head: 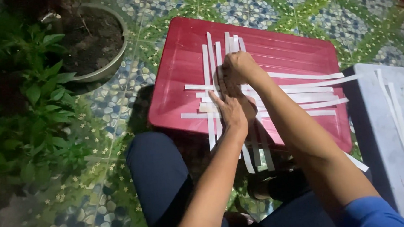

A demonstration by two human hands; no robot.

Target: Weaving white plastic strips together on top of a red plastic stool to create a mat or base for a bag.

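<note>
Several white paper strips (302,92) lie crossed in a woven grid on a red plastic tray (181,64) turned upside down. My left hand (231,109) presses flat on the woven middle, fingers spread toward the upper left. My right hand (237,66) sits just above it, fingers curled and pinching an upright strip near the top of the weave. Long strip ends stick out to the right and hang off the tray's near edge.
A grey box (378,132) with more white strips on it stands at the right. A round pot of soil (92,41) and leafy green plants (31,113) are at the left. Patterned floor tiles surround the tray. My knees in dark trousers are below.
</note>
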